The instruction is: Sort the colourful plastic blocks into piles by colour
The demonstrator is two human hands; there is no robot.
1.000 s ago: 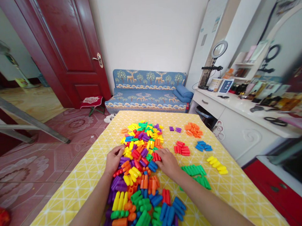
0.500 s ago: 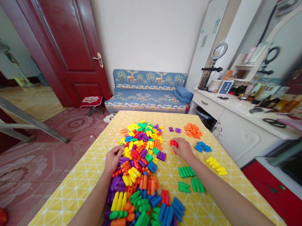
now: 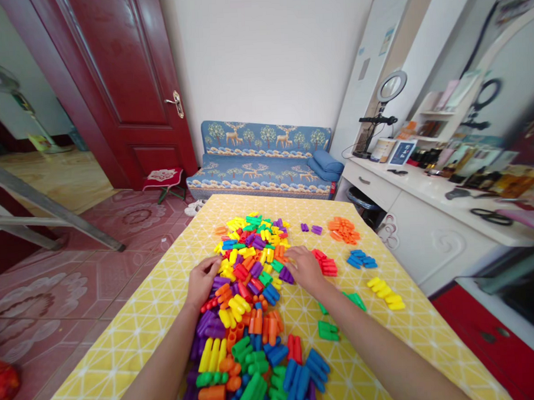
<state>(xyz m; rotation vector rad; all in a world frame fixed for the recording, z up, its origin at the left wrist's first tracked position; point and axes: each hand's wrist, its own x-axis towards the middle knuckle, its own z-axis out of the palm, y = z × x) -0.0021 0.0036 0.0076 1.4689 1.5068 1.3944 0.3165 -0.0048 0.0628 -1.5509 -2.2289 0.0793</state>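
Observation:
A big mixed pile of coloured plastic blocks (image 3: 249, 295) covers the middle of the yellow patterned tablecloth (image 3: 136, 341). My left hand (image 3: 200, 281) rests on the pile's left edge, fingers curled against the blocks. My right hand (image 3: 302, 269) reaches into the pile's right edge beside a purple block (image 3: 286, 275), fingers bent down; whether it holds anything is hidden. Sorted groups lie to the right: red blocks (image 3: 325, 262), orange blocks (image 3: 342, 230), blue blocks (image 3: 359, 258), yellow blocks (image 3: 385, 293), green blocks (image 3: 328, 330) and two purple blocks (image 3: 311, 228).
A white dresser (image 3: 427, 216) with a ring light (image 3: 388, 88) and bottles stands at the right. Behind the table are a blue sofa (image 3: 260, 159), a small stool (image 3: 162, 180) and a dark red door (image 3: 124, 82). A metal ladder (image 3: 46, 215) leans at the left.
My right hand carried a red block to the red group on the right, then came back to the pile's right edge. My left hand stayed on the pile.

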